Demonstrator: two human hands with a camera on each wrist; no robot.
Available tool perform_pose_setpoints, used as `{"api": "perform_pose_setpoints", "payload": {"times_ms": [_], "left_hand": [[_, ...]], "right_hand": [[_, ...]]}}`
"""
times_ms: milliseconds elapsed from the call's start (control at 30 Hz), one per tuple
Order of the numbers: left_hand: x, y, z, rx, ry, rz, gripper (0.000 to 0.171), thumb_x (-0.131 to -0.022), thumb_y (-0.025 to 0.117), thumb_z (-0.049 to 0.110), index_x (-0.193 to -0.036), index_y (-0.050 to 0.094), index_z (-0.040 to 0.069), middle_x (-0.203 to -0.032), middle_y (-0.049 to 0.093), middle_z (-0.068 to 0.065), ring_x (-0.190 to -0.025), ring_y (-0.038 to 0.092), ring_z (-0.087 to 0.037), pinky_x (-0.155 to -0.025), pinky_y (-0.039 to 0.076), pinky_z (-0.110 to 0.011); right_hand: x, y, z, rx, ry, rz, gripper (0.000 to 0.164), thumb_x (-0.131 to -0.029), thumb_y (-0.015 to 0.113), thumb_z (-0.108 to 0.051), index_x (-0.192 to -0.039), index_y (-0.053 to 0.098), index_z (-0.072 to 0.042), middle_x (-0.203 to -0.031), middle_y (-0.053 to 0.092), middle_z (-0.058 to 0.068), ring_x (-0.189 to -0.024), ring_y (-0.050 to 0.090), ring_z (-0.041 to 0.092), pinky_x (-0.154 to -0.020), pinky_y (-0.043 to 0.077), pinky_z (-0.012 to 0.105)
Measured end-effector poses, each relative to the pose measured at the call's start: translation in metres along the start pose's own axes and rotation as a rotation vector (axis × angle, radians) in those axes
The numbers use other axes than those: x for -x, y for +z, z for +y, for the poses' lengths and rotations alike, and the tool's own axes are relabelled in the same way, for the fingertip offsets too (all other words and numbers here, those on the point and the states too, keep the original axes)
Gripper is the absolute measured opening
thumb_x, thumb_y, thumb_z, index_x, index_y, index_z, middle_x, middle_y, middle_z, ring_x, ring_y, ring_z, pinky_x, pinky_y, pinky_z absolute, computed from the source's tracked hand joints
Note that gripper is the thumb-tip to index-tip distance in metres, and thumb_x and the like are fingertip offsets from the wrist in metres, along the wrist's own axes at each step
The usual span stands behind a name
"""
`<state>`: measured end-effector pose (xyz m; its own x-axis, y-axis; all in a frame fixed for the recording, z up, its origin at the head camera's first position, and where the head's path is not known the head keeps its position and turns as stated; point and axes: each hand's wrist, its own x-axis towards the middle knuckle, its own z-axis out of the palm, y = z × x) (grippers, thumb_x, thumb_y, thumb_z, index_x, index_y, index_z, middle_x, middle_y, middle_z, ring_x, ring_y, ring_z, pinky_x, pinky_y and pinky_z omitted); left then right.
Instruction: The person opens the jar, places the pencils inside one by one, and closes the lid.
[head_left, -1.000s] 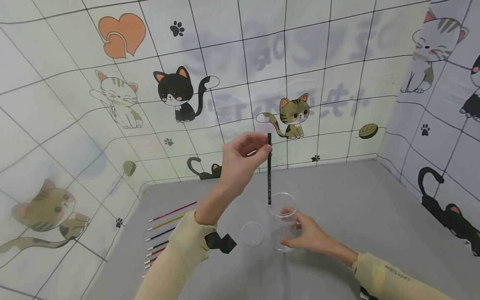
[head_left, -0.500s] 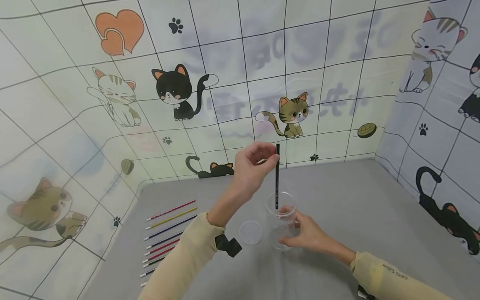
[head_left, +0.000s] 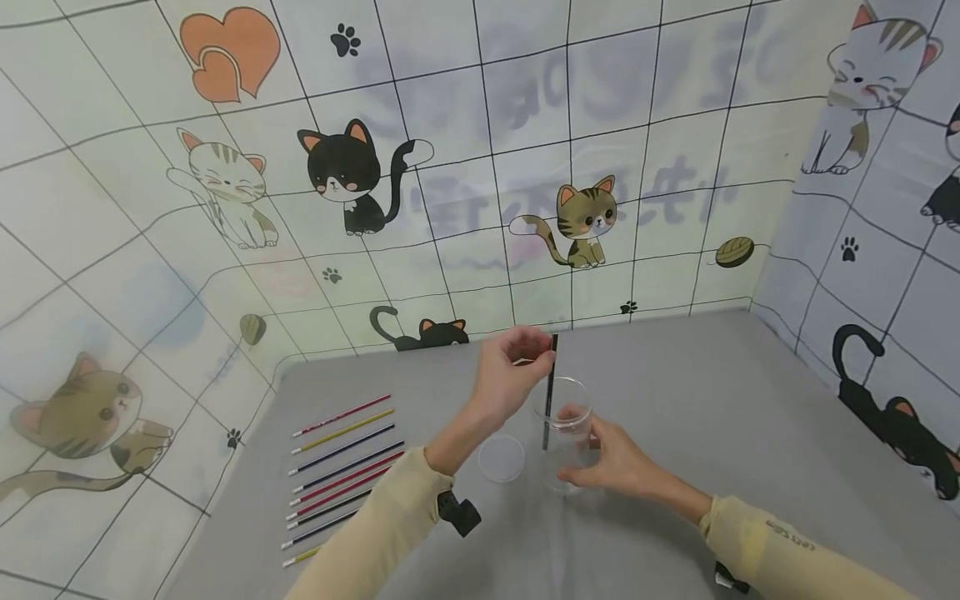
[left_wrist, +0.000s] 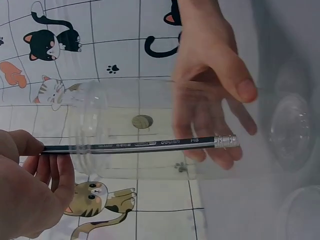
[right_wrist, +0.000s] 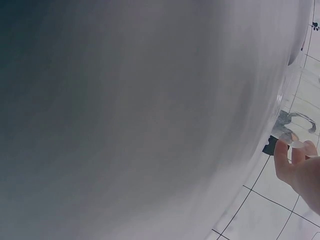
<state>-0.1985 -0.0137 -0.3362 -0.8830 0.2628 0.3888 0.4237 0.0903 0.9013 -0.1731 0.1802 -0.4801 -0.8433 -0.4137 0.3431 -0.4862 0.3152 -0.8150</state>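
Note:
My left hand pinches a black pencil near its upper end, between thumb and fingers. The pencil stands nearly upright, its lower part inside a clear plastic cup. In the left wrist view, the pencil carries "HB" lettering, and its metal-banded end is the one down in the cup, clear of the bottom. My right hand grips the cup from the right, thumb in front and fingers behind; it shows through the clear wall in the left wrist view.
A round clear lid lies on the grey table left of the cup. Further left, several pencils in red, yellow, blue and black lie in a row, partly behind the left sleeve. A cat-patterned wall sheet encloses the back and sides.
My left hand has carried the pencil right, over the cup's rim, then lowered it inside. My right hand keeps its grip on the cup. More of the pencil row is uncovered.

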Motion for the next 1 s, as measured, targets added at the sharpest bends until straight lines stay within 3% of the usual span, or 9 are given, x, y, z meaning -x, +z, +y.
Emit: {"api": "perform_pose_setpoints", "payload": {"times_ms": [200, 633, 767, 1000], "left_hand": [[0.0052, -0.0003, -0.0109, -0.073, 0.001, 0.0, 0.009, -0.089, 0.068, -0.004, -0.099, 0.069, -0.002, -0.091, 0.07, -0.012, -0.086, 0.067, -0.022, -0.079, 0.054, -0.027], [0.0076, -0.0001, -0.0115, -0.27, 0.169, -0.006, 0.012, -0.083, 0.067, -0.006, -0.092, 0.069, 0.0, -0.083, 0.068, -0.009, -0.073, 0.066, -0.014, -0.068, 0.055, -0.023], [0.0085, -0.0003, -0.0106, -0.325, 0.189, -0.022, 0.012, -0.083, 0.066, -0.008, -0.092, 0.069, 0.0, -0.082, 0.068, -0.007, -0.072, 0.067, -0.015, -0.067, 0.054, -0.022], [0.0062, 0.0005, -0.0097, -0.52, 0.209, -0.013, 0.017, -0.083, 0.071, -0.003, -0.1, 0.07, -0.001, -0.083, 0.068, -0.011, -0.075, 0.067, -0.021, -0.068, 0.052, -0.021]], "right_hand": [[-0.0001, 0.0, 0.0007, -0.001, -0.023, 0.003, 0.073, -0.076, 0.089, -0.021, -0.136, 0.052, -0.003, -0.129, 0.061, 0.008, -0.113, 0.061, 0.024, -0.087, 0.052, 0.044], [-0.0002, -0.001, -0.0016, 0.004, -0.005, -0.002, 0.074, -0.076, 0.088, -0.02, -0.139, 0.05, -0.008, -0.132, 0.06, 0.01, -0.114, 0.06, 0.035, -0.089, 0.051, 0.049], [-0.0001, -0.001, -0.0026, -0.003, 0.012, -0.007, 0.075, -0.076, 0.088, -0.02, -0.139, 0.05, -0.009, -0.133, 0.059, 0.008, -0.115, 0.06, 0.036, -0.091, 0.05, 0.049], [-0.0002, -0.0009, -0.0021, 0.004, 0.01, -0.008, 0.077, -0.076, 0.088, -0.023, -0.14, 0.05, -0.003, -0.133, 0.059, 0.01, -0.115, 0.06, 0.029, -0.091, 0.051, 0.046]]}}
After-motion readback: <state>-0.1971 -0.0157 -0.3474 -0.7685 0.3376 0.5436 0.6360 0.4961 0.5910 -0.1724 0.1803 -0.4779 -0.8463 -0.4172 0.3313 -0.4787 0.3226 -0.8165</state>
